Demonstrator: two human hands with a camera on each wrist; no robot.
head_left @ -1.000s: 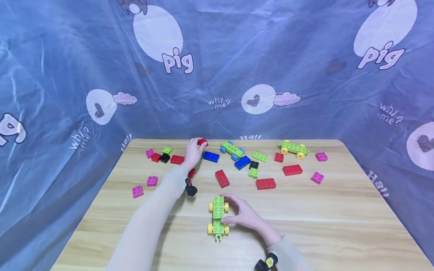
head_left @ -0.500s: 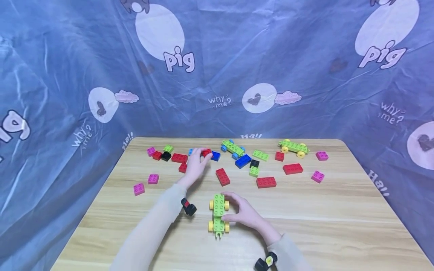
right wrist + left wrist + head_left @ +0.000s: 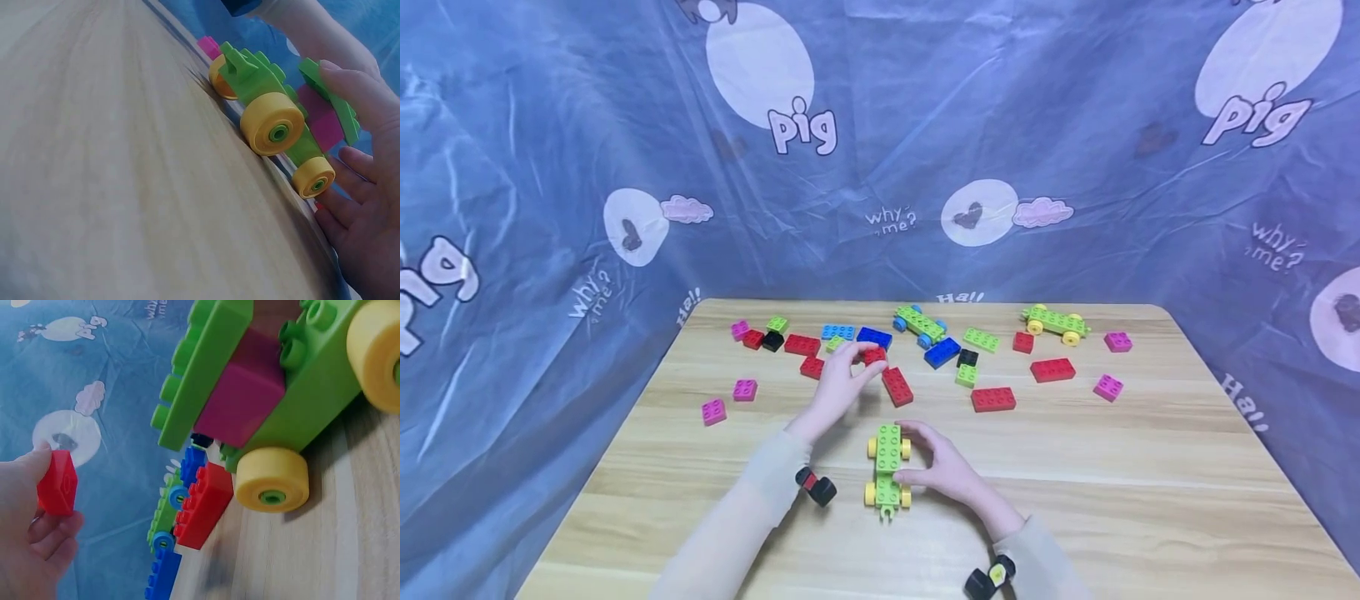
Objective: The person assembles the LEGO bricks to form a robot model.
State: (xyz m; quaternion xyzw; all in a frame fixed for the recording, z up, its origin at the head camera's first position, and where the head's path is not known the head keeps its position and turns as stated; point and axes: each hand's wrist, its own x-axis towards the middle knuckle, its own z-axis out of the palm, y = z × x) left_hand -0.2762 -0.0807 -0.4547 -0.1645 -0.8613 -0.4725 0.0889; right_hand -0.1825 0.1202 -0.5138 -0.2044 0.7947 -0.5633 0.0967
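My left hand (image 3: 837,385) pinches a small red brick (image 3: 875,357) between thumb and fingers, held above the table beyond the toy car. In the left wrist view the same red brick (image 3: 57,484) is seen from its side. My right hand (image 3: 952,472) holds a green wheeled car base (image 3: 887,492) with yellow wheels, its thumb and fingers curved round the right side. The car stands on the table. On top of it sits a pink brick (image 3: 244,394), and a green brick (image 3: 203,375) lies over that, touched by my right thumb in the right wrist view.
Loose bricks are scattered across the table's far half, among them red bricks (image 3: 993,400), blue bricks (image 3: 942,352) and pink bricks (image 3: 745,390). Two more car bases stand at the back, a blue-wheeled car base (image 3: 920,323) and a yellow-wheeled car base (image 3: 1056,322). A printed blue cloth (image 3: 850,258) rises behind.
My left hand has drawn the red brick from the back of the table nearer and slightly right, toward the car. My right hand stays at the car. The view has shifted a little.
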